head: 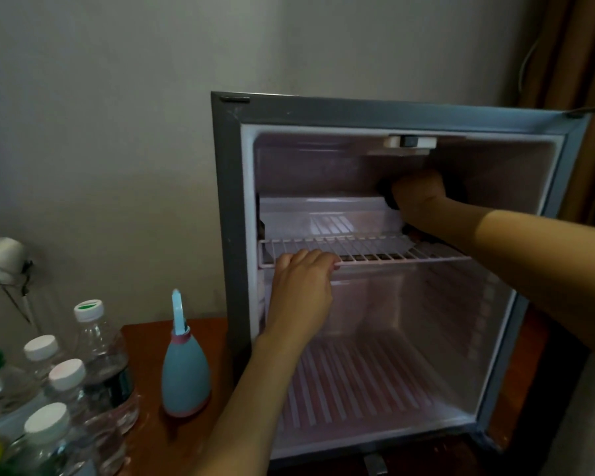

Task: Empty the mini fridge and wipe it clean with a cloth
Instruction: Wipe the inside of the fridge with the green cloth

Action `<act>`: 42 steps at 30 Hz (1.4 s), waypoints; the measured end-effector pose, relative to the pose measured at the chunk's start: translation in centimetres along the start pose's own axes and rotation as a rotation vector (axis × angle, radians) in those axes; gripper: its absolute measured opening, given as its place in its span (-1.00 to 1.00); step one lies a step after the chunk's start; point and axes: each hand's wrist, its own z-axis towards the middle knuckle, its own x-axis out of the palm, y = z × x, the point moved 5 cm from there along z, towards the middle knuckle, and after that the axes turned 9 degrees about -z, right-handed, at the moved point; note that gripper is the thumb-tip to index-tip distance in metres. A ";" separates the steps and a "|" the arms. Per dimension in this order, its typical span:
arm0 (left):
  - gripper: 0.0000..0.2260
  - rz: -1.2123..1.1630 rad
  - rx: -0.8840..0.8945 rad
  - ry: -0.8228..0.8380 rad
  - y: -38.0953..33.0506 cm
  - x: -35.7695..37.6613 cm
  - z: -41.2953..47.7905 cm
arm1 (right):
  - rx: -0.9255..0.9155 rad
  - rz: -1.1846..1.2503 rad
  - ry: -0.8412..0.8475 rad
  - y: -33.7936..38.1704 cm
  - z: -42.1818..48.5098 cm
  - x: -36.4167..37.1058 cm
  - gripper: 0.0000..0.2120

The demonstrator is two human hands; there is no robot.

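So the mini fridge (231, 201) stands open on a wooden table (145, 338). Right hand (418, 194) is deep in the top section, fingers curled round a dark cloth (387, 194). Left hand (301, 286) grips the wire shelf (392, 257) front edge, below-left of it.

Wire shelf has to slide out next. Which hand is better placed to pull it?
Left. The left hand grips the front rail of the wire shelf, while the right hand is deep in the upper compartment, holding a dark cloth.
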 end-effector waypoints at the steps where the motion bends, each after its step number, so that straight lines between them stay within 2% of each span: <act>1: -0.78 0.002 -0.002 0.001 0.0 0.0 0.0 | -0.008 -0.101 -0.007 -0.2 0.0 0.0 -0.72; 5: -0.78 -0.001 -0.004 0.021 -0.2 -0.1 0.0 | -0.048 -0.293 0.019 -0.5 -1.4 -0.7 -0.74; 8: -0.78 0.003 -0.016 0.022 -0.3 -0.2 -0.1 | -0.063 -0.349 -0.027 -1.0 -2.1 -3.0 -0.61; 11: -0.77 0.012 -0.034 0.014 -0.4 -0.1 -0.1 | -0.068 -0.075 -0.037 -3.6 -3.0 -4.1 -0.62; 14: -0.76 0.029 -0.046 0.015 -0.5 -0.1 -0.1 | 0.078 0.336 0.063 -6.8 -5.2 -3.0 -0.68; 17: -0.77 0.029 -0.058 0.015 -0.7 -0.3 0.0 | 0.181 0.533 -0.102 -7.6 -6.2 -3.2 -0.72; 20: -0.78 0.009 -0.064 0.020 -0.8 -0.2 0.0 | 0.048 0.629 -0.148 -6.2 -4.9 -3.4 -0.68; 23: -0.77 0.017 -0.053 0.020 -0.5 -0.1 0.1 | -0.089 0.430 0.044 -4.4 -2.4 -1.4 -0.41; 26: -0.77 0.030 -0.048 0.018 -0.3 0.1 0.2 | -0.162 0.189 0.227 -3.3 -0.7 -0.4 -0.54; 30: -0.79 0.032 -0.035 -0.002 -0.3 0.2 0.1 | -0.192 -0.023 0.302 -2.6 0.5 -0.2 -0.58; 37: -0.81 0.069 0.020 -0.129 -0.5 0.6 0.2 | -0.187 0.003 0.190 -1.4 0.9 -0.3 -0.53; 42: -0.77 0.074 0.026 -0.132 -0.4 0.9 0.3 | -0.388 0.245 0.001 6.0 -1.3 -4.7 -0.50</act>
